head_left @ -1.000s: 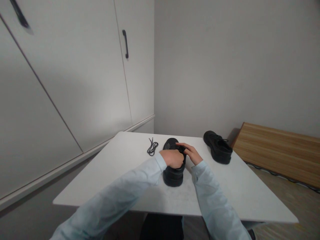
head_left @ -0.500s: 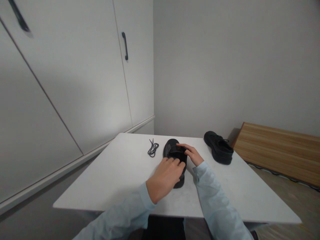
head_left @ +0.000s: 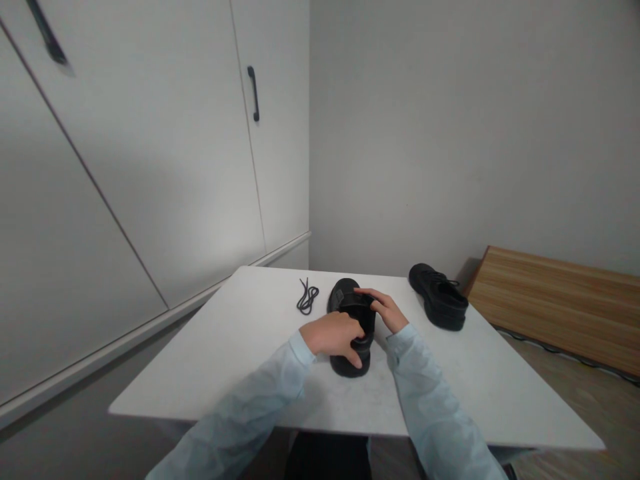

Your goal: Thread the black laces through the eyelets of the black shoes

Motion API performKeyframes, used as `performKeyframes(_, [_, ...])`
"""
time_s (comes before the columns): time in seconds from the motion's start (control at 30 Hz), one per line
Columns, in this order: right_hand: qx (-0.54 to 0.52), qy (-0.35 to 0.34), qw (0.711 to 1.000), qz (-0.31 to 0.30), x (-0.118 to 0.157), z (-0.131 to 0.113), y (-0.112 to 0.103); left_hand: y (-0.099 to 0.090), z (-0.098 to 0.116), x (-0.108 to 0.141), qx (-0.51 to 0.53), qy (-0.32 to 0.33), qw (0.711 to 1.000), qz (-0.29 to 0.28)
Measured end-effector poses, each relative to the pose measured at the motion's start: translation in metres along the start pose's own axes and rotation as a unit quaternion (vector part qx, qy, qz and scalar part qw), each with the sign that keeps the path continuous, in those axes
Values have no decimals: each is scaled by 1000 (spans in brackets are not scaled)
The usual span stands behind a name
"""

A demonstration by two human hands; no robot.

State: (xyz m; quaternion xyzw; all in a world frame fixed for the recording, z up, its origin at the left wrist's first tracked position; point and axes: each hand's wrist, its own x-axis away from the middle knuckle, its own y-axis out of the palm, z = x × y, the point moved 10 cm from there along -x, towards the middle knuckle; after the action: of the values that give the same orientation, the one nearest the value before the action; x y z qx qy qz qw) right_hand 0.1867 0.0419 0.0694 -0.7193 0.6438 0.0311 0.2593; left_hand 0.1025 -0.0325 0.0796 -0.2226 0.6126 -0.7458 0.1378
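Observation:
A black shoe (head_left: 345,365) lies on the white table in front of me, its toe pointing away and no laces visible on it. My left hand (head_left: 336,335) grips the shoe's rear part, fingers curled over the opening and thumb down by the heel. What those fingertips touch inside is hidden. On the shoe's right side, my right hand (head_left: 384,309) holds the upper near the tongue, the index finger reaching across the front. A loose black shoelace (head_left: 307,297) rests folded on the table, left of the shoe's toe.
A second black shoe (head_left: 445,310), with its laces in, stands at the right back of the white table (head_left: 210,360). White cabinets (head_left: 165,167) line the left, a grey wall rises behind, and a wood-grain board (head_left: 555,300) lies beyond the right edge.
My left hand has turned and shifted, its thumb now showing by the heel and more of the shoe's rear uncovered. The right hand keeps its place on the upper.

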Motion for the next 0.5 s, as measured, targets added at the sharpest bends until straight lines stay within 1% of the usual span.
performKeyframes(0.07, [-2, 0, 1000, 5, 0, 2, -1, 0, -1, -4, 4, 2, 1000, -13])
performKeyframes(0.2, [3, -1, 1000, 11, 0, 3, -1, 0, -2, -7, 13, 10, 1000, -21])
performKeyframes(0.4, [9, -6, 1000, 11, 0, 1, 0, 8, -1, -11, -6, 9, 998, -61])
performKeyframes(0.5, [7, -5, 1000, 14, 0, 2, 0, 7, 1, -14, -15, 15, 997, -68])
